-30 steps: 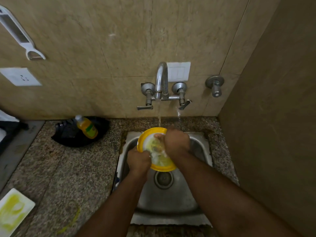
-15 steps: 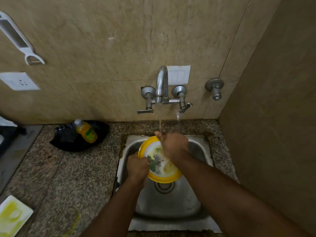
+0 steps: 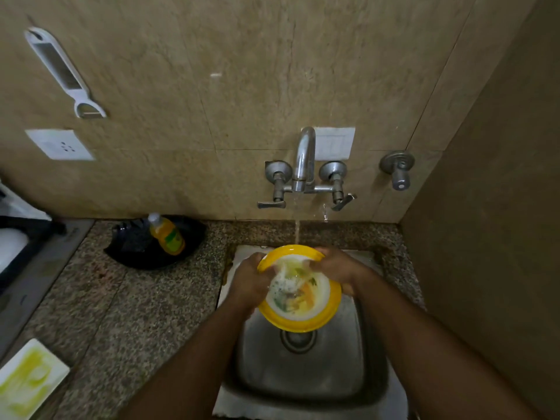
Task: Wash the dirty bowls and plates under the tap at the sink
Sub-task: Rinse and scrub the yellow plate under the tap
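Observation:
A round plate [image 3: 303, 316] with a yellow rim and a white, food-smeared middle is held tilted over the steel sink [image 3: 306, 374]. My left hand [image 3: 250, 281] grips its left edge. At the upper right rim sits my right hand [image 3: 336, 266], fingers on the plate's face. The wall tap [image 3: 304, 159] runs a thin stream of water onto the plate's far edge, and the water splashes in the middle. A dirty white rectangular plate [image 3: 28, 380] with yellow-green smears lies on the counter at the lower left.
A yellow dish-soap bottle [image 3: 166, 234] lies on a black tray [image 3: 145, 250] at the back of the granite counter [image 3: 121, 313]. A white peeler [image 3: 65, 72] hangs on the tiled wall above a socket [image 3: 59, 145]. A side wall closes off the right.
My right hand has shifted from the plate's middle to its upper right rim. The plate now shows more of its face. The view has tilted down a little.

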The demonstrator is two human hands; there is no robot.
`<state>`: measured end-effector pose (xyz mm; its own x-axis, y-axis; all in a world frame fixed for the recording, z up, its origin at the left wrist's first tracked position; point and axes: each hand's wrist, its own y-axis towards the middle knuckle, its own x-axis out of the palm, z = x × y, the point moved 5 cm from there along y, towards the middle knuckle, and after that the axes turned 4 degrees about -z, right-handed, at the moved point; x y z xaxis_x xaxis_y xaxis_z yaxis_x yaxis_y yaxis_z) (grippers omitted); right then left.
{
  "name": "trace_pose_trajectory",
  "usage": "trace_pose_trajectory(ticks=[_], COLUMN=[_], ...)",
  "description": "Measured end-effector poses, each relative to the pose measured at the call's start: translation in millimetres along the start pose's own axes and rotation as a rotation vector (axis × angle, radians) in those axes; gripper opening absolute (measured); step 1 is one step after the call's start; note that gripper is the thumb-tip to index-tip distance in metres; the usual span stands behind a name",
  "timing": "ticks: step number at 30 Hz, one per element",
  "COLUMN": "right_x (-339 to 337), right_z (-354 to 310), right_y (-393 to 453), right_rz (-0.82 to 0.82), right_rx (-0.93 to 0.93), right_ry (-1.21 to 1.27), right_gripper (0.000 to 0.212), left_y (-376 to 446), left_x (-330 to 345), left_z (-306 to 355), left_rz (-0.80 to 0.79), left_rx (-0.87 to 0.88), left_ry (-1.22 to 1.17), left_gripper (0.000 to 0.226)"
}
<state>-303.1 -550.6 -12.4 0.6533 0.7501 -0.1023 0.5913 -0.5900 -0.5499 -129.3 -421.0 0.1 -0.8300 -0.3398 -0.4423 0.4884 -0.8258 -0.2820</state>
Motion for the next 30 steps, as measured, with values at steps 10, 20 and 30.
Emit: trace_pose_trajectory(ticks=[10, 20, 30], right_x=[-14.3, -4.2, 11.5], right_z=[27.8, 58.5, 62.4], right_y=[-17.6, -23.5, -45.1], right_rz=[0.564, 0.747, 0.807], right_rx=[0.052, 0.226, 0.163], right_ry=[-0.019, -0.019, 0.02], right_gripper=[0.028, 0.039, 0.028], left_y=[-5.7, -33.0, -34.7], left_x=[105.9, 121.8, 107.6], left_z=[27.6, 27.1, 3.9], left_rz=[-0.228, -0.49, -0.689], left_rx=[0.344, 0.046, 0.44], left_ry=[0.893, 0.982, 0.658], left_gripper=[0.09, 0.063, 0.047])
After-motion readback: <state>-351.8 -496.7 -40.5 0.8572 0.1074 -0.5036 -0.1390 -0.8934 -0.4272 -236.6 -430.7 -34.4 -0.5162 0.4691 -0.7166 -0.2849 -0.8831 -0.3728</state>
